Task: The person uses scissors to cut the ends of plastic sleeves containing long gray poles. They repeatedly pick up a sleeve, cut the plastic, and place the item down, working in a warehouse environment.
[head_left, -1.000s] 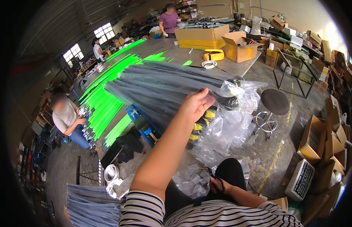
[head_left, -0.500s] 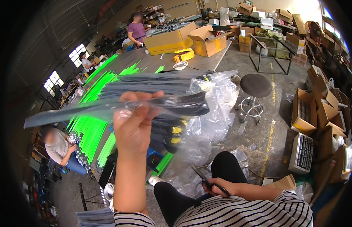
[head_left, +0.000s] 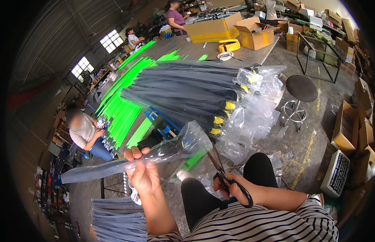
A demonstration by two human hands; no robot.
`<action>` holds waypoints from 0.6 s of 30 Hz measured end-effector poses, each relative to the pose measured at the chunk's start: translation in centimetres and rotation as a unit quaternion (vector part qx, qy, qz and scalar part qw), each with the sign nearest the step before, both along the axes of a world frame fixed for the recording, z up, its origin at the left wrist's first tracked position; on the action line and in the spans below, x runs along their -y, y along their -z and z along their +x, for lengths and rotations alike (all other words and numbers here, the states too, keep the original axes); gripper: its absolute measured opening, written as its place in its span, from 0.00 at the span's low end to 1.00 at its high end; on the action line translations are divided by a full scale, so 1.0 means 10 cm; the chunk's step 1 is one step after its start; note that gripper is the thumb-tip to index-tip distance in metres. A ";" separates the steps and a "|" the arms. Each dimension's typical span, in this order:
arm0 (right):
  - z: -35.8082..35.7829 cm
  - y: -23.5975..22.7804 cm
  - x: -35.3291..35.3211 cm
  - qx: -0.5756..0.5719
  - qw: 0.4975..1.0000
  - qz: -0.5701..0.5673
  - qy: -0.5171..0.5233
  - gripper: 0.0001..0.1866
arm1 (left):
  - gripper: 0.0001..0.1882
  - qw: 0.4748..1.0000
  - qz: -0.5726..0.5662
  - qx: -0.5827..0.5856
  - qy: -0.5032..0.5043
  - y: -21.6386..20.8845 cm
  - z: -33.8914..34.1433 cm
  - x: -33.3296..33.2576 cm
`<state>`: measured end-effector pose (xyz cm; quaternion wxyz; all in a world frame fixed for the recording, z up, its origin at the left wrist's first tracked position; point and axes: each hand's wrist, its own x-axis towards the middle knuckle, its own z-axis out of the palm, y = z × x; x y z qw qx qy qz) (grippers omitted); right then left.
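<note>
My left hand point(head_left: 142, 172) is closed around a long, narrow clear plastic bag point(head_left: 177, 146), pinching it between thumb and fingers. Its greyish tail stretches off to the left, and the loose, wide end puffs out toward the right; what lies inside is hard to make out. In my right hand point(head_left: 238, 186) is a pair of black-handled scissors point(head_left: 221, 174), fingers wrapped through the handles. The blades point up and stand parted beside the bag's wide end. Beyond them lies a pile of long dark pieces in clear plastic point(head_left: 175, 84), several with yellow parts at their right ends.
Bright green rods point(head_left: 125, 115) spread across the table point(head_left: 252, 60) to the left. Cardboard boxes point(head_left: 256, 38) stand at its far end. A round stool point(head_left: 301, 89) is on the right. More plastic-wrapped lengths point(head_left: 116, 220) lie low at left. A seated person point(head_left: 82, 131) works nearby.
My left hand has come down with the bag, toward my lap. The scissors have risen, and their blades are now next to the bag's wide end. The view has shifted leftward.
</note>
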<state>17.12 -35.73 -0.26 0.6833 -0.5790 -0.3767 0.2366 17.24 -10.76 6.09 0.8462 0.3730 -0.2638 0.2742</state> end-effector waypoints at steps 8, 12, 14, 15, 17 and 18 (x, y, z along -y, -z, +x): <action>-0.05 -0.10 -0.15 0.028 0.999 -0.007 0.020 0.41 | 0.16 0.999 -0.023 0.014 0.045 0.26 -0.16 -0.11; -0.08 -0.12 -0.20 0.045 0.998 -0.028 0.045 0.41 | 0.17 0.997 -0.040 0.015 0.058 0.31 -0.19 -0.11; -0.09 -0.13 -0.22 0.049 0.997 -0.036 0.052 0.41 | 0.18 0.997 -0.042 0.012 0.059 0.33 -0.20 -0.11; -0.10 -0.13 -0.22 0.050 0.997 -0.038 0.054 0.41 | 0.18 0.998 -0.041 0.010 0.056 0.34 -0.20 -0.12; -0.10 -0.14 -0.23 0.051 0.996 -0.039 0.058 0.41 | 0.18 0.998 -0.041 0.008 0.051 0.35 -0.20 -0.14; -0.10 -0.14 -0.24 0.052 0.996 -0.037 0.060 0.41 | 0.18 0.998 -0.042 0.006 0.049 0.36 -0.21 -0.14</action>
